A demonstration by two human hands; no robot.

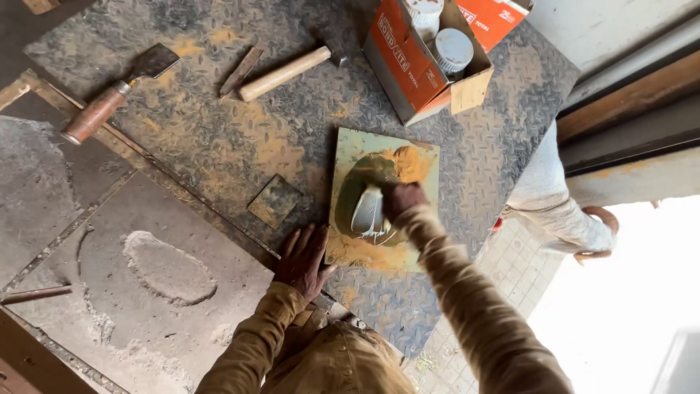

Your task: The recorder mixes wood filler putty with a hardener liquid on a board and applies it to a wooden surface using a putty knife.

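The person's right hand is closed around a flat metal putty knife and presses its blade into a greenish-brown paste with white streaks. This paste lies in a round patch on a square flat board covered with ochre powder. The board rests on the dark steel table with a raised diamond pattern, near the table's right side. The left hand is empty, with the fingers spread wide, and it lies flat on the table, touching the lower left corner of the board. Both arms are in brownish-yellow sleeves.

Just left of the board lies a small dark square plate. Further up on the table there is a hammer with a pale wooden handle, and beside it a short dark metal chisel. Well apart, near the left edge, lies a wide scraper with a reddish-brown handle. At the top right of the table stands an open orange cardboard box that holds two round tins with pale lids. On a lower grey surface at the left is an oval heap of grey powder. Beyond the table's right edge, another person's light-coloured leg is visible.
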